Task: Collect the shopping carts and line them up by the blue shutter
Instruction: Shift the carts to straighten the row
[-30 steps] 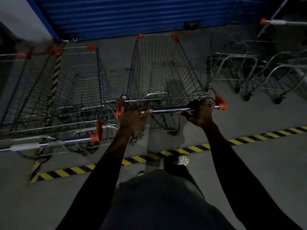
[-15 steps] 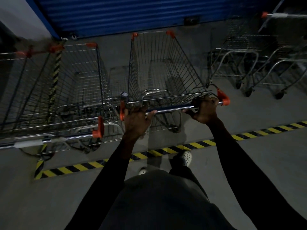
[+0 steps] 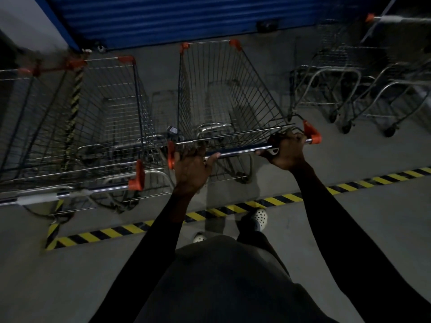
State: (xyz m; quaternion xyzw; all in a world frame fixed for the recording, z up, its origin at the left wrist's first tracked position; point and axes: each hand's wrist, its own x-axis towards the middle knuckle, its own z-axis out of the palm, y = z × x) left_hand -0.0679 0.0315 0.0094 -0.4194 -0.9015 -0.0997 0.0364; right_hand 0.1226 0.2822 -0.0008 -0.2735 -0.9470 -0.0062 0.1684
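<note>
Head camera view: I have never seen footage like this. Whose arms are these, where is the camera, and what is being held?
The camera sits on a person's head, looking forward and down, so the dark-sleeved arms are the wearer's own. The left hand and right hand grip the handle bar of a wire shopping cart that points at the blue shutter. Another cart stands beside it on the left, more carts on the right. Striped floor tape crosses the concrete near the wearer's shoes.
</note>
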